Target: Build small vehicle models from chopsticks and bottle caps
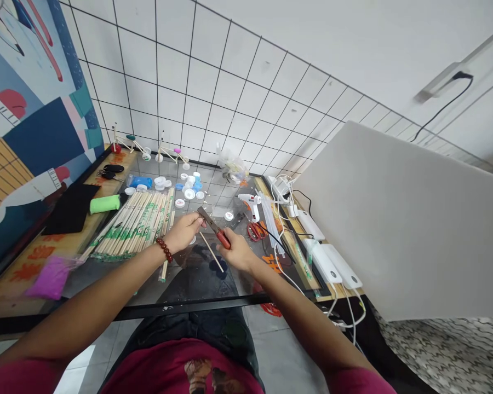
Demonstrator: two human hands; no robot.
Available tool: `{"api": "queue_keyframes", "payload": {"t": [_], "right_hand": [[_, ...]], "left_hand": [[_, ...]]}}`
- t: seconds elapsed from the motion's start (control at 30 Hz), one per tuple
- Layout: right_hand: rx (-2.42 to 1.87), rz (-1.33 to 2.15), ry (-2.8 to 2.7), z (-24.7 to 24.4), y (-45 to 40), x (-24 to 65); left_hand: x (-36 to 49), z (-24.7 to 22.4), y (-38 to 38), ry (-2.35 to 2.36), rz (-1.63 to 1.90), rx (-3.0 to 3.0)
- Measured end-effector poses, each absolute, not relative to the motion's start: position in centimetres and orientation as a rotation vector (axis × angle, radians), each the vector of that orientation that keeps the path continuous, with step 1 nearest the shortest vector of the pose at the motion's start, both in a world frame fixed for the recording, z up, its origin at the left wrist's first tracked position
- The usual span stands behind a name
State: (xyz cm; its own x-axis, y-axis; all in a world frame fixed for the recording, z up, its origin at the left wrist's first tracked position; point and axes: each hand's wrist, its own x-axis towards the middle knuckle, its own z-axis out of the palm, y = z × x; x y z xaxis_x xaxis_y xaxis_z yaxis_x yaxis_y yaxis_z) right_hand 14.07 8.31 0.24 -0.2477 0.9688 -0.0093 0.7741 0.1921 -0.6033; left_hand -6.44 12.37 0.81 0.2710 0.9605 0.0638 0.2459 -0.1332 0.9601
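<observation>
While right hand (237, 250) is wrapped round the pliers (213, 225), left hand (184, 231) pinches closed at their tip, contents unclear.
Keep fingertips off the bite; wooden stick (211, 252) at 6 o'clock.

Red-handled pliers (212, 224) near thin stick (211, 252)

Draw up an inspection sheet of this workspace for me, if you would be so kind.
Surface: glass tabletop, see-through, most crowded on the left.
Job's things: red-handled pliers, in hand; loose wooden stick, lying close by.
Clutter: wrapped sticks, white caps, green packet, glue gun, red scissors.
Hands: right hand grips the pliers' handle; left hand is at their tip, anything it pinches too small to tell.
Cables: white cables tangled at right, near power strips.
Surroundings: black wire grid behind; illustrated panel at left.
</observation>
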Motion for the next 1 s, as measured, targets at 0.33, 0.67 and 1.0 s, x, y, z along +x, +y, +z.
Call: {"api": "queue_keyframes", "payload": {"t": [0.33, 0.67, 1.0], "right_hand": [[-1.624, 0.641, -2.102, 0.1, 8.8, 13.9], [-1.672, 0.564, -2.149, 0.5, 8.9, 13.8], [-1.724, 0.406, -2.139, 0.3, 10.8, 12.5]], "left_hand": [[-6.2, 1.2, 12.0, 1.234, 0.990, 1.691], [-6.2, 0.9, 11.8, 1.245, 0.932, 1.805], [-6.6, 0.2, 13.1, 1.337, 1.059, 1.689]]}}
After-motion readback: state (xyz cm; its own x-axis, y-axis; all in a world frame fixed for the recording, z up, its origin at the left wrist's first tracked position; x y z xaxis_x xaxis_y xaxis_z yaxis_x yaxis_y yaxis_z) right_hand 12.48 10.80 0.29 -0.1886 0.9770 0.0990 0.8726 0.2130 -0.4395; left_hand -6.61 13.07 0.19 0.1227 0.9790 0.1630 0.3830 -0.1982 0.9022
